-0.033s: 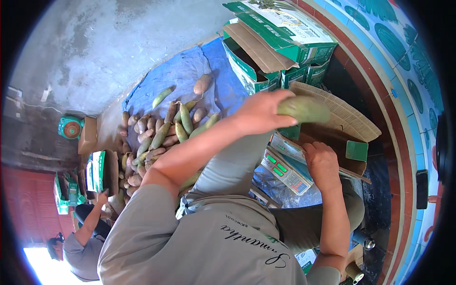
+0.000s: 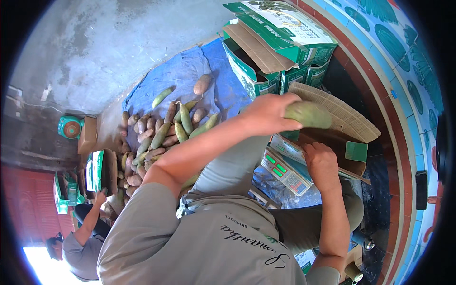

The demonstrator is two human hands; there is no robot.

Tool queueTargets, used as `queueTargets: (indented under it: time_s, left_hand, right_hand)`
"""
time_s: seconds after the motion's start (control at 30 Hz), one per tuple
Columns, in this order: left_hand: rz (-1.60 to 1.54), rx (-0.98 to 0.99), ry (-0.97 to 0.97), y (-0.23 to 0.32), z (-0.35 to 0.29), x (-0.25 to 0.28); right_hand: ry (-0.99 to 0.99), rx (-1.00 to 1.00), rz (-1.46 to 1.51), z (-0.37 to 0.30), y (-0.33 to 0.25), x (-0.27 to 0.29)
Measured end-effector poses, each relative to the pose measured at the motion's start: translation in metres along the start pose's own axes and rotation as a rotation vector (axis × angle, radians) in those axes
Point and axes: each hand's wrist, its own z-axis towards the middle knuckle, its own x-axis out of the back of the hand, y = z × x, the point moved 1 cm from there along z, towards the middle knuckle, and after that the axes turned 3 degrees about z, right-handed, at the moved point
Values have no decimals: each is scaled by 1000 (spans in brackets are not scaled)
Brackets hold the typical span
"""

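My left hand (image 2: 275,114) is closed round one end of a thick, oblong green vegetable (image 2: 309,115) with a paler tan tip. It holds the vegetable above an open cardboard carton (image 2: 332,145). The fingers of my right hand (image 2: 322,164) are bent over the near edge of that carton, their tips partly hidden. Under the carton's near side sits a scale (image 2: 286,173) with lit green digits and a keypad. The carton's contents cannot be made out.
Several green and brownish oblong vegetables (image 2: 159,135) lie heaped at my left, some on a blue sheet (image 2: 178,71). Green-and-white cartons (image 2: 304,47) are stacked ahead. At the far left another person (image 2: 85,247) reaches to a carton (image 2: 102,171). A tiled wall (image 2: 399,90) runs along the right.
My left hand has moved a little to the right with the green vegetable, farther over the carton. My right hand stays at the carton's edge.
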Motion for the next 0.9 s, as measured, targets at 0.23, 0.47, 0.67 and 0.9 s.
queueTargets:
  time_s: [0.23,0.47,0.67,0.9]
  left_hand:
    - [218,-88,-115,7,57,-55]
    - [253,-43,-331,6,103,-113]
    - [152,-112,-376,-10,117,-153]
    - [235,-131,-296,6,105,-123]
  right_hand:
    - [-17,1,3,3,1,-3]
    - [-48,-34,45,4,3,-1]
    - [-35,-23,54,7,2,-1]
    - [-12,-38,18,10,5,-5]
